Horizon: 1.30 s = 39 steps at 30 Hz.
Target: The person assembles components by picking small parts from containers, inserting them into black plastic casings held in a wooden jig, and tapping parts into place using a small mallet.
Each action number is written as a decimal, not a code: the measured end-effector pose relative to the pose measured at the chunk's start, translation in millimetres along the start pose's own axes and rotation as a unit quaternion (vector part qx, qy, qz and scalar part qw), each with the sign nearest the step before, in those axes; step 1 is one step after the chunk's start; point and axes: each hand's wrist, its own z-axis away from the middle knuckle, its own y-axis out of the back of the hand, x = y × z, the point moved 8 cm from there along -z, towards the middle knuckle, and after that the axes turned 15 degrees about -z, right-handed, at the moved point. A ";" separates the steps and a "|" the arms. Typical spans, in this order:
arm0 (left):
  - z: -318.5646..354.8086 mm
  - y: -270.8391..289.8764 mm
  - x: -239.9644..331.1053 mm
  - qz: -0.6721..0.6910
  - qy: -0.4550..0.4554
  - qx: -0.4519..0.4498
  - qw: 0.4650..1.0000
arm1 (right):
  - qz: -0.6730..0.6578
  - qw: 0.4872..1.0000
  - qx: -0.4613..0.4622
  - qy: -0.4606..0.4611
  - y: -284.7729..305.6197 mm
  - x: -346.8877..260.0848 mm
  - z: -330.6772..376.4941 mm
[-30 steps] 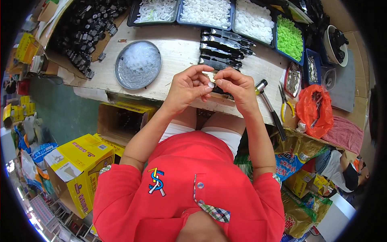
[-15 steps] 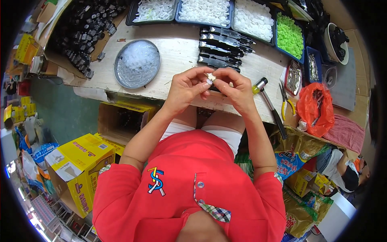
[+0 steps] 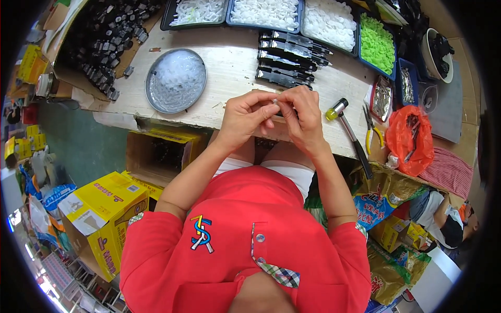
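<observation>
Left hand (image 3: 245,120): thumb and forefinger pinched together, their grip closed on a small pale piece (image 3: 275,101)
Right hand (image 3: 303,117): fingers bent, tips meeting the left ones; whether this grip has hold too, I cannot tell from here
Small pale piece: above the near edge of the tabletop (image 3: 229,68), mostly covered by fingertips (I'd have to lean in for its shape)
Black parts (image 3: 291,60): rowed close together just beyond the hands
Hammer (image 3: 354,140): lying to the right, beside yellow-handled pliers (image 3: 371,125)
Round dish (image 3: 169,111): off left, heaped with translucent bits (image 3: 180,73)
Trays (image 3: 263,27): along the far side, three holding white pieces (image 3: 327,26), one bright green
</observation>
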 end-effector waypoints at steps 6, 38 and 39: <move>-9.2 23.7 15.2 -0.332 -0.084 0.032 0.939 | 0.094 0.990 -0.095 -0.041 -11.1 15.8 13.3; -219.1 -108.1 65.5 -0.829 -0.228 -0.050 0.508 | 0.129 0.983 0.082 -0.100 94.3 44.9 26.2; -225.1 -106.7 61.8 -0.829 -0.229 -0.051 0.507 | 0.130 0.983 0.084 -0.100 95.9 45.5 26.5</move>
